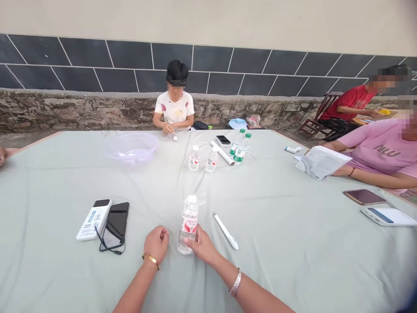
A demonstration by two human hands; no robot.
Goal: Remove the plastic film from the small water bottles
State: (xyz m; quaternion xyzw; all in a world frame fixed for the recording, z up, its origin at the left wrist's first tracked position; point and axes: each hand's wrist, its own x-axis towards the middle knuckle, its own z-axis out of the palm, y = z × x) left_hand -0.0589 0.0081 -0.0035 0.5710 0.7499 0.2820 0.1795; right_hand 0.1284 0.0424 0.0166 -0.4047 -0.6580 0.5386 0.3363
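My right hand (203,245) is wrapped round the lower part of a clear water bottle (189,224) with a white cap and a red-and-white label. The bottle stands upright on the cloth-covered table. Just left of it, my left hand (156,243) rests on the cloth, fingers curled in and nothing showing in them. A white pen-like stick (225,231) lies to the right of the bottle. Behind the cap is a small piece of clear plastic (202,198). To the left, a black phone (114,227) with a strap lies beside a white power bank (94,220).
Farther back stand two small bottles (211,159), two green-capped bottles (241,150), a white roll (223,153), a phone (223,140) and a purple basin (132,148). A person (174,108) sits opposite; another in pink (381,148) holds papers (322,161) at right.
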